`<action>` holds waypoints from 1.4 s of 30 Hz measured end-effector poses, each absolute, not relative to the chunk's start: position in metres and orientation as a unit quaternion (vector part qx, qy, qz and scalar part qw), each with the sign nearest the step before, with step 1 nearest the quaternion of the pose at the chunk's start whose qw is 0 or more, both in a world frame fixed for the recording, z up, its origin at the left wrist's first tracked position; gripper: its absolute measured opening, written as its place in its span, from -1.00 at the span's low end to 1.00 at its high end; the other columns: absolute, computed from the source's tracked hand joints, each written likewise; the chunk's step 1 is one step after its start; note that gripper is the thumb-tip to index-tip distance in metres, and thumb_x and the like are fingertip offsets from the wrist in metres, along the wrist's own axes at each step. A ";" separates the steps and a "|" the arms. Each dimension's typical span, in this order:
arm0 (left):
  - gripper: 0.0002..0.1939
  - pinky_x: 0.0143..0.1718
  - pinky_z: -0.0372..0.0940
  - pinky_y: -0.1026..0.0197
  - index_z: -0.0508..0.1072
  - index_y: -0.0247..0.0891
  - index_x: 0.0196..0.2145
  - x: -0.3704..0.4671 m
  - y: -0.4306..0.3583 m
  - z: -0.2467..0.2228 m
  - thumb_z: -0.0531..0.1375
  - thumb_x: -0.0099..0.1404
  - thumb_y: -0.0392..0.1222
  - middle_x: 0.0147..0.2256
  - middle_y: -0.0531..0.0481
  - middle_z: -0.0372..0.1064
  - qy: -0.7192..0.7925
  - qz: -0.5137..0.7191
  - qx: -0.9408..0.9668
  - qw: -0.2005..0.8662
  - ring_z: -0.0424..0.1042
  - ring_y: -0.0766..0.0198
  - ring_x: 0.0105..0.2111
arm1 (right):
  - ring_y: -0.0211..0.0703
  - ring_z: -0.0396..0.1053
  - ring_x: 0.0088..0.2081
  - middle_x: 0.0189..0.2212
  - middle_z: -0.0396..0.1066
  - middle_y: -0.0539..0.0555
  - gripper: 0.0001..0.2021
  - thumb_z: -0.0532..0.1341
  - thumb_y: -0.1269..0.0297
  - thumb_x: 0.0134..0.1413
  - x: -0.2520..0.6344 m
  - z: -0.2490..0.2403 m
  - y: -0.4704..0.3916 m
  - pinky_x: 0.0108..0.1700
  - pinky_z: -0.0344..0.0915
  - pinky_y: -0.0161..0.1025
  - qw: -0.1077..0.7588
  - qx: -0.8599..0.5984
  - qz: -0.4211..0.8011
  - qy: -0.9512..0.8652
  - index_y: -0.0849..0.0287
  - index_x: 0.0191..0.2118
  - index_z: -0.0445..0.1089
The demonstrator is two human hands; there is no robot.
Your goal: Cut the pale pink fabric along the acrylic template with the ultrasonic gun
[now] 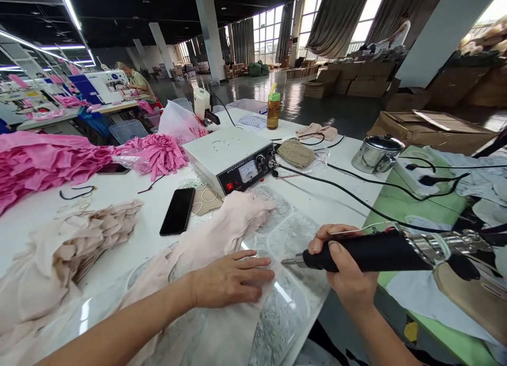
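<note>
My left hand (233, 279) lies flat, fingers stretched out, on a thin pale pink fabric piece (214, 329). Under the fabric is a clear, scratched sheet (285, 313) with curved outlines. In my right hand (348, 273) is a black handheld ultrasonic cutter (368, 252), its pointed metal tip aimed left, close to my left fingertips. Whether the tip touches the sheet I cannot tell. A black cable runs from the cutter's side of the table toward a white control box (237, 160) with a dial and a lit red switch. More pale pink fabric (229, 223) is heaped beyond my left hand.
A phone (177, 212) lies left of the fabric. Stacked beige pieces (79, 244) and bright pink fabric (47, 165) cover the left side. A bottle (273, 110) and a metal-lidded jug (376, 153) stand farther back. A green surface (428, 197) holds a power strip and cables.
</note>
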State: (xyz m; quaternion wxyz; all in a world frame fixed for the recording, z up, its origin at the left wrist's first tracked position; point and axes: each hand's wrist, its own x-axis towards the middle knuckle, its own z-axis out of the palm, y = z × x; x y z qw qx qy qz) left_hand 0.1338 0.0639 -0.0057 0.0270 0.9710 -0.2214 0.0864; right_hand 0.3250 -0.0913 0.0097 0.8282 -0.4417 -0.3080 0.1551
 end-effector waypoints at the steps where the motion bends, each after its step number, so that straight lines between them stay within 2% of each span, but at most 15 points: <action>1: -0.75 0.35 -0.11 0.11 0.51 -0.21 -0.30 0.134 0.064 -0.006 0.06 0.49 -0.25 0.19 0.06 0.25 -0.224 0.086 0.971 0.025 0.08 0.24 0.28 | -0.25 0.34 -0.53 -0.43 0.34 -0.03 -0.89 0.29 0.27 0.02 0.325 0.009 -0.091 -0.45 0.35 -0.16 0.830 -0.441 0.153 -0.307 0.12 -0.33 0.36; 8: -0.68 0.35 -0.10 0.11 0.48 -0.21 -0.37 0.139 0.069 -0.009 0.04 0.50 -0.17 0.16 0.13 0.30 -0.242 0.074 0.967 0.034 0.06 0.23 0.29 | -0.25 0.34 -0.54 -0.43 0.34 -0.02 -0.89 0.29 0.29 0.01 0.326 0.008 -0.093 -0.45 0.33 -0.18 0.830 -0.444 0.163 -0.296 0.13 -0.33 0.36; 15: -0.68 0.34 -0.08 0.07 0.48 -0.25 -0.36 0.140 0.070 -0.009 0.02 0.51 -0.23 0.12 0.04 0.36 -0.262 0.084 0.961 0.038 0.12 0.19 0.26 | -0.26 0.31 -0.54 -0.46 0.34 -0.02 -0.88 0.31 0.27 -0.04 0.326 0.007 -0.093 -0.46 0.32 -0.17 0.830 -0.455 0.168 -0.275 0.13 -0.36 0.38; 19: -0.69 0.34 -0.09 0.07 0.48 -0.24 -0.37 0.141 0.070 -0.007 0.04 0.50 -0.24 0.15 0.01 0.32 -0.270 0.077 0.959 0.048 0.12 0.19 0.27 | -0.26 0.31 -0.55 -0.45 0.34 -0.01 -0.88 0.31 0.27 -0.05 0.326 0.008 -0.094 -0.48 0.32 -0.17 0.832 -0.462 0.165 -0.259 0.14 -0.37 0.39; 29: -0.87 0.33 -0.10 0.09 0.49 -0.18 -0.40 0.152 0.068 -0.005 0.28 0.30 -0.16 0.15 0.05 0.31 -0.235 0.019 0.964 0.123 0.11 0.15 0.27 | -0.26 0.30 -0.55 -0.45 0.30 -0.02 -0.85 0.32 0.28 -0.12 0.328 0.005 -0.096 -0.47 0.36 -0.15 0.827 -0.478 0.176 -0.239 0.15 -0.40 0.36; 34: -0.89 0.35 -0.18 0.08 0.48 -0.17 -0.39 0.154 0.068 -0.002 0.29 0.29 -0.17 0.18 0.07 0.27 -0.214 -0.033 0.963 0.160 0.05 0.16 0.30 | -0.26 0.31 -0.55 -0.45 0.29 -0.02 -0.86 0.31 0.29 -0.14 0.329 0.009 -0.095 -0.47 0.36 -0.15 0.824 -0.483 0.181 -0.236 0.15 -0.41 0.36; 42: -0.89 0.34 -0.14 0.12 0.48 -0.16 -0.43 0.154 0.067 0.004 0.33 0.25 -0.23 0.15 0.12 0.31 -0.201 -0.029 0.959 0.197 0.14 0.18 0.26 | -0.25 0.30 -0.56 -0.47 0.32 -0.01 -0.87 0.31 0.29 -0.17 0.325 0.014 -0.093 -0.48 0.34 -0.16 0.823 -0.486 0.171 -0.240 0.17 -0.44 0.37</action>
